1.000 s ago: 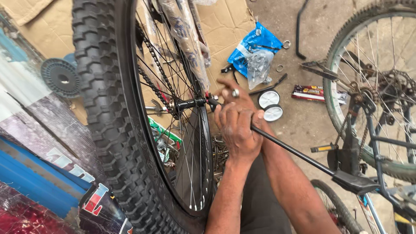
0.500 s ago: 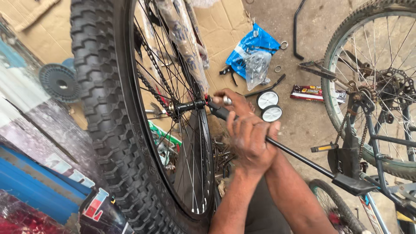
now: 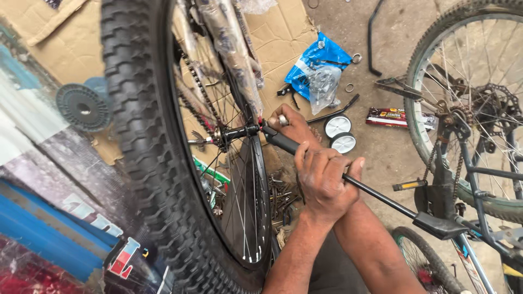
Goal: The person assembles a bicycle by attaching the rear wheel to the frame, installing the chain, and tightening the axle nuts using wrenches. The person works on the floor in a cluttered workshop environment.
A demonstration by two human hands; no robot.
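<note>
Gripping a long black socket wrench [image 3: 348, 182], the left hand [image 3: 321, 182] is wrapped closed around its shaft while the right hand [image 3: 294, 126] pinches its head end against the axle nut [image 3: 265, 130] at the hub of the knobby bicycle wheel [image 3: 163, 152]. Both arms cross at the forearm. Judged step: working the axle nut with the wrench seated. Whether it is tightening or loosening cannot be told. The next move calls for keeping the socket square on the nut. Two small white wheels [image 3: 340, 133] lie on the concrete floor [image 3: 392, 163] beside a blue plastic bag [image 3: 318, 62].
</note>
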